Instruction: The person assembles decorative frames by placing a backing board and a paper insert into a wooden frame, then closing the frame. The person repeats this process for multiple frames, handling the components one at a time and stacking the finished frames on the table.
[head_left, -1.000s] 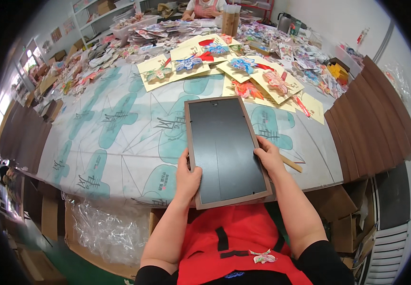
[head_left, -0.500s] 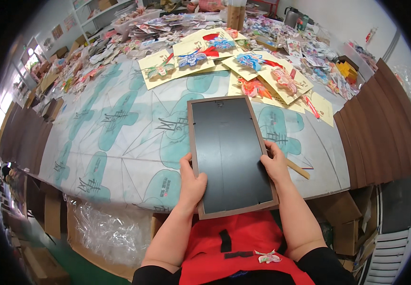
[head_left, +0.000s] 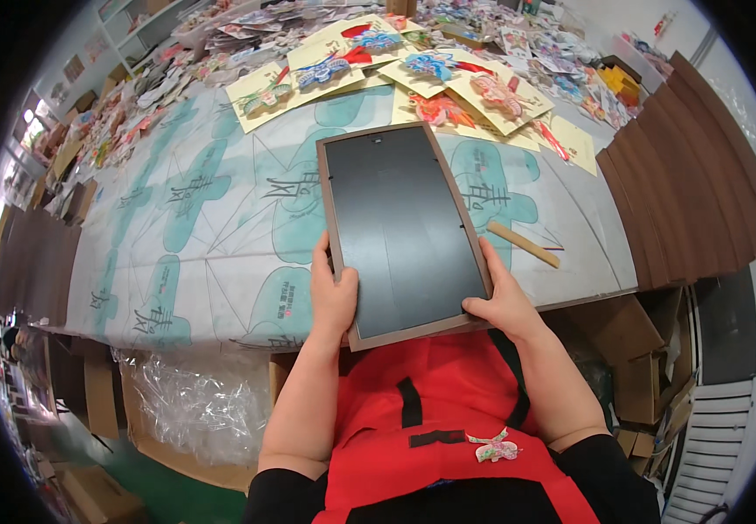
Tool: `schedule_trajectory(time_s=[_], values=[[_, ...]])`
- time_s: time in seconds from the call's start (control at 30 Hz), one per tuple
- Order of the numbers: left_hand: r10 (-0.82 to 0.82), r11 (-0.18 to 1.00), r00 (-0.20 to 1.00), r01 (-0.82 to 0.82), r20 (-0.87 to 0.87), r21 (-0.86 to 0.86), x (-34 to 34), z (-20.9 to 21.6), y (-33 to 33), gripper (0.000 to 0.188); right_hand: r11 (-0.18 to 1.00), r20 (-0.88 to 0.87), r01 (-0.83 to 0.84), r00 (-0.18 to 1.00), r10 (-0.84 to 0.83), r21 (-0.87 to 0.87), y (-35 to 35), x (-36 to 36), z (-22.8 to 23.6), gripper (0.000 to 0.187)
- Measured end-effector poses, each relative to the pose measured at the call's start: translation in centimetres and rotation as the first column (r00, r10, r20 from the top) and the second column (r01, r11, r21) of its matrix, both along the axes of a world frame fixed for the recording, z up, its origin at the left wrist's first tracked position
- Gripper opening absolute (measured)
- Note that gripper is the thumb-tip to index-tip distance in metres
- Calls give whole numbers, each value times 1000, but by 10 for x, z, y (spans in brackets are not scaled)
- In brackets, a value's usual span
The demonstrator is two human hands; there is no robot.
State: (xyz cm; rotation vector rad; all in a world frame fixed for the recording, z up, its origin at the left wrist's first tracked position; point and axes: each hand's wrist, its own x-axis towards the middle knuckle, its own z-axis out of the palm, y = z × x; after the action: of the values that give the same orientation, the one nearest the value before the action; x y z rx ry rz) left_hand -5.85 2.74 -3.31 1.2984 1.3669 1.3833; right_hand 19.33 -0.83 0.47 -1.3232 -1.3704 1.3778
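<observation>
A rectangular picture frame [head_left: 402, 231] with a brown border and a black backing board faces me, its near end at the table's front edge. My left hand [head_left: 334, 295] grips its left side, thumb on the backing. Closed on the right side near the lower corner is my right hand [head_left: 502, 295], its thumb over the rim. Small dark tabs and a hanger show along the frame's inner edge. Just right of the frame lies a flat tan strip [head_left: 524, 244], apart from my right hand.
Beyond the frame, cream cards [head_left: 504, 92] with colourful kite-shaped ornaments overlap on the printed table cover [head_left: 229, 293]. Brown frames stack at the right [head_left: 688, 188] and left [head_left: 33, 271]. Below the table sits a carton of clear plastic wrap [head_left: 194, 406]. Packaged pieces crowd the back.
The view has tilted, so the table and cards sit higher in the picture. The frame stays in both hands; my right hand now holds it closer to the lower corner.
</observation>
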Motion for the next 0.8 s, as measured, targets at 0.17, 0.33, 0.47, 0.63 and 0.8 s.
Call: schedule_trajectory(time_s=[0.17,0.33,0.47,0.63,0.8], values=[[-8,1000,1000,8,-22,0,-2,0,0,61,997,-149,-27,989,15,-77,-2,2,4,98],[10,1000,1000,-11,-17,-21,1,2,-1,61,996,-94,-11,996,3,-91,-2,-2,9,99],[12,999,1000,-12,-2,-46,1,3,-3,61,995,-64,-30,998,24,-93,-1,-2,8,100],[0,1000,1000,0,5,-17,2,7,0,60,997,29,-28,999,30,-73,1,-5,11,99],[-21,999,1000,22,23,-38,-2,3,10,59,999,51,-53,997,53,3,0,0,9,98]])
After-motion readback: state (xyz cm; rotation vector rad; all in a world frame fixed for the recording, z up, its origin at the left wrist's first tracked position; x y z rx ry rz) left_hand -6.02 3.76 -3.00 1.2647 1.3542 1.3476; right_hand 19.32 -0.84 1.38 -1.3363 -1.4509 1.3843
